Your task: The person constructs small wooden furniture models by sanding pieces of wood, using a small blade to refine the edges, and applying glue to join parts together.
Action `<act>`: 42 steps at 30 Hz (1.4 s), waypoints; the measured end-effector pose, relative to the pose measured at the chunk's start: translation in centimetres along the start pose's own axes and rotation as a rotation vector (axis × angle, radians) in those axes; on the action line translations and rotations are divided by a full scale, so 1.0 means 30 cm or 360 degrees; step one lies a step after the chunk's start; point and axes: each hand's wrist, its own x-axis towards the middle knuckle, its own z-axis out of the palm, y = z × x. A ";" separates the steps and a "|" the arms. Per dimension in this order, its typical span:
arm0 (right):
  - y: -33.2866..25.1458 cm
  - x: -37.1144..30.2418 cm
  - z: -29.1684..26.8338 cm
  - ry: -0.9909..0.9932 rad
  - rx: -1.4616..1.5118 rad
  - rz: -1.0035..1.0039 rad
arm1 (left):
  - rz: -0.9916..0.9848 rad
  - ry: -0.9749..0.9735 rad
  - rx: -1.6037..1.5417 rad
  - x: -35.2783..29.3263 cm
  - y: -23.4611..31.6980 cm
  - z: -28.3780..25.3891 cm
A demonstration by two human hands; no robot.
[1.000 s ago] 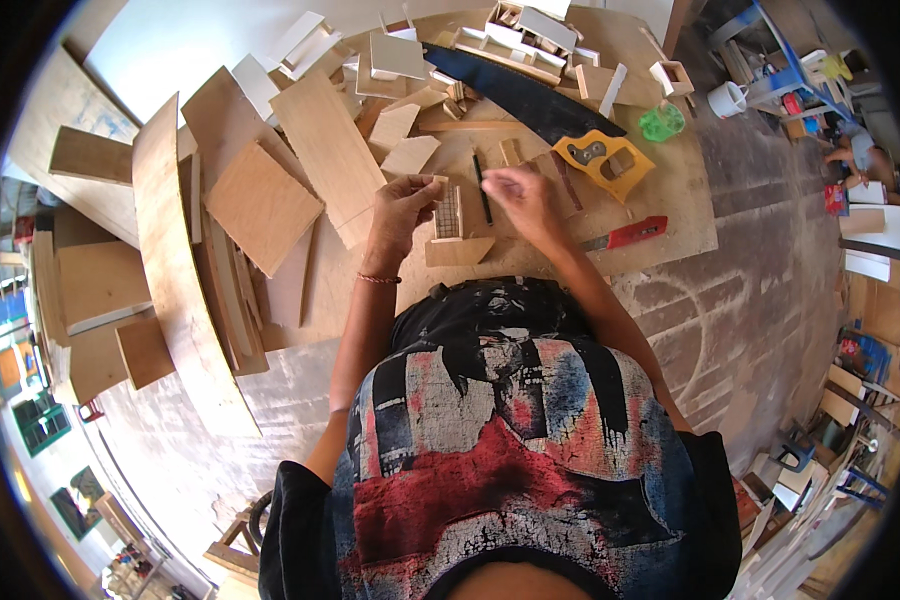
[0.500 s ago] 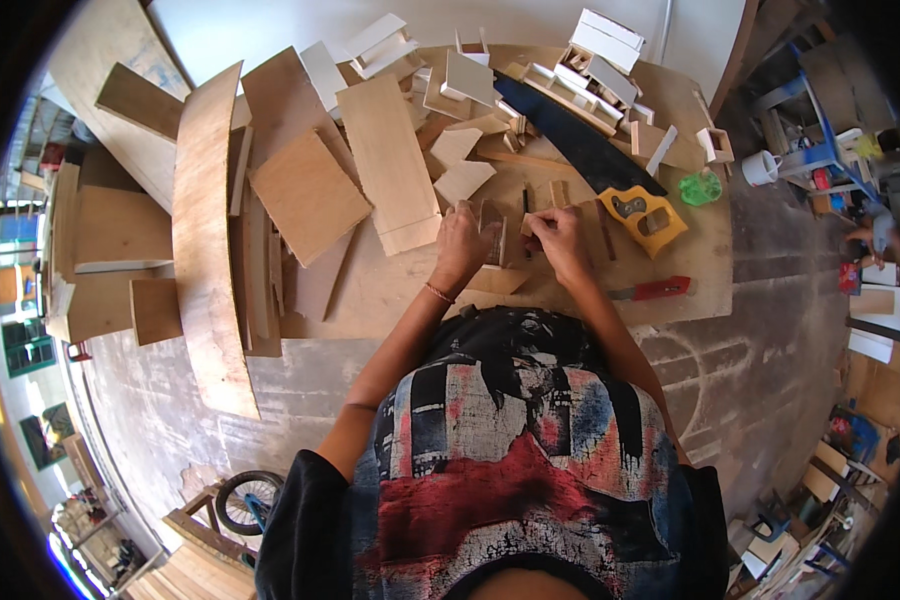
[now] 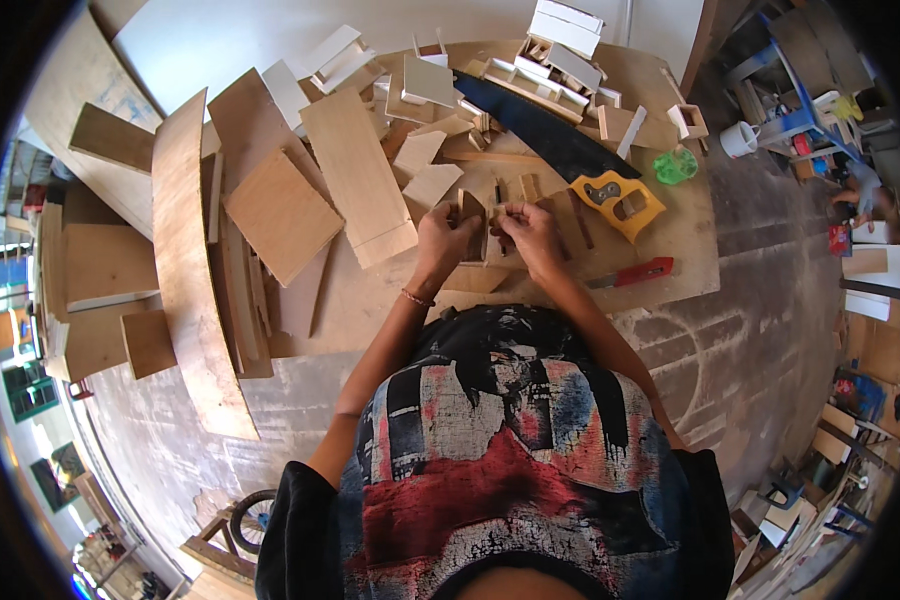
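My left hand [image 3: 444, 242] grips a small wooden box-like piece [image 3: 474, 226] at the near middle of the table, its fingers closed over the left side. My right hand [image 3: 532, 240] is pinched at the right side of that piece. Its fingertips hold a small bit of wood, mostly hidden by the fingers. A dark pencil-like stick [image 3: 498, 190] lies just beyond the hands. Next to it is a small wood block [image 3: 530, 187]. Right of my right hand lies a thin dark reddish strip [image 3: 581, 220].
A handsaw with a yellow handle [image 3: 620, 205] lies at the right, beside a green plastic object [image 3: 676, 166]. Nearer is a red-handled cutting tool [image 3: 645, 271]. Plywood boards [image 3: 358, 178] crowd the left; small white-faced boxes [image 3: 567, 28] stand at the back.
My right hand has moved left, bringing the small bit of wood against the box-like piece. My left hand keeps its hold. The whole view has shifted slightly.
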 end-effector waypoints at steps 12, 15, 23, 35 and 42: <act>-0.353 -0.149 -0.013 0.0122 -0.0198 -0.0853 | 0.0428 -0.0480 -0.1217 -0.102 0.269 -0.033; -0.365 -0.147 0.005 0.0151 -0.0293 -0.0922 | 0.0399 -0.0520 -0.1193 -0.109 0.274 -0.030; -0.407 -0.198 0.019 0.0001 -0.0429 -0.1040 | 0.0408 -0.0476 -0.1204 -0.123 0.271 -0.017; -0.488 -0.247 -0.008 -0.0208 -0.0350 -0.0593 | 0.0431 -0.0486 -0.1228 -0.149 0.296 -0.024; -0.469 -0.221 -0.035 -0.0189 -0.0578 -0.0974 | 0.0568 -0.0311 -0.1190 -0.179 0.347 0.000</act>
